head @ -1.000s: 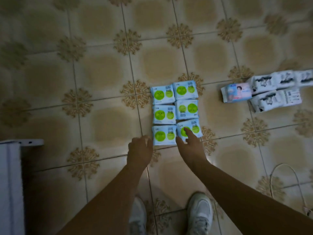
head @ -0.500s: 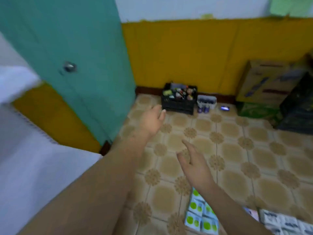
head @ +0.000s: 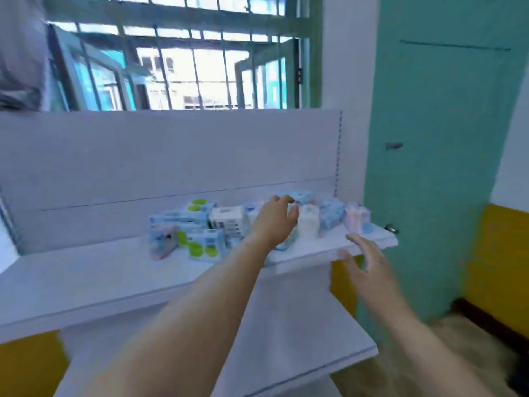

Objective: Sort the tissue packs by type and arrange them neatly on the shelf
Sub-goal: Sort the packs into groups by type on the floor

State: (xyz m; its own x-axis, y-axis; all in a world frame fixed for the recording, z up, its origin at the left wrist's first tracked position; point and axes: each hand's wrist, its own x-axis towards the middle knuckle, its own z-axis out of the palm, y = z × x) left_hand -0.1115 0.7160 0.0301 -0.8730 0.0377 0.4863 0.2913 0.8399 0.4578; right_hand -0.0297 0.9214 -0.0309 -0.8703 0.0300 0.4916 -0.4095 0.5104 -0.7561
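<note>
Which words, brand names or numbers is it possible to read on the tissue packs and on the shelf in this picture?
No text can be read; the frame is blurred by motion.
Green-dot packs: blue print, too blurred.
White pack: dark marks, perhaps a barcode, unreadable.
Blue patterned pack: no legible letters.
Pink and blue pack: no legible letters.
Shelf: no label seen.

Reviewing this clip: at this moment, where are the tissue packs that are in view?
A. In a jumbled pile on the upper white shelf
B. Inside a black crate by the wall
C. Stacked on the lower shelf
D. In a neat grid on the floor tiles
A: the tissue packs lie mixed and tilted on the upper shelf, with the left hand reaching over them and the right hand open near the shelf's edge.
</note>
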